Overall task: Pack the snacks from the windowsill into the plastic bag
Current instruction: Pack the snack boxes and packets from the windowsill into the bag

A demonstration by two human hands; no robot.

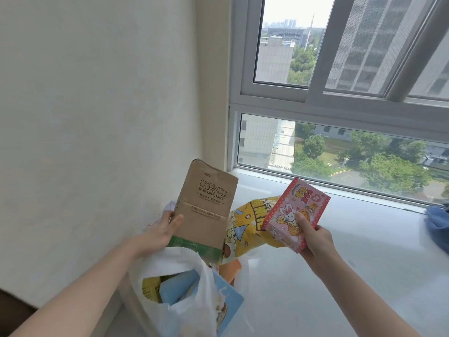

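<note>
Gripping a pink snack box [296,215] in the right hand [313,242] while the left hand [162,229] is holding a brown carton [204,207] above the plastic bag [179,283] below it, risking the unsupported bag mouth folding shut

A cream wall [97,105] fills the left of the frame. Upper right, a white-framed sliding window [315,98] looks out on buildings [274,59] and trees [388,171]. Blue fabric [437,227] lies at the right edge.

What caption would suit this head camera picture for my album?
At the windowsill, left hand holds a brown box, right hand a pink box, above the bag.
</note>
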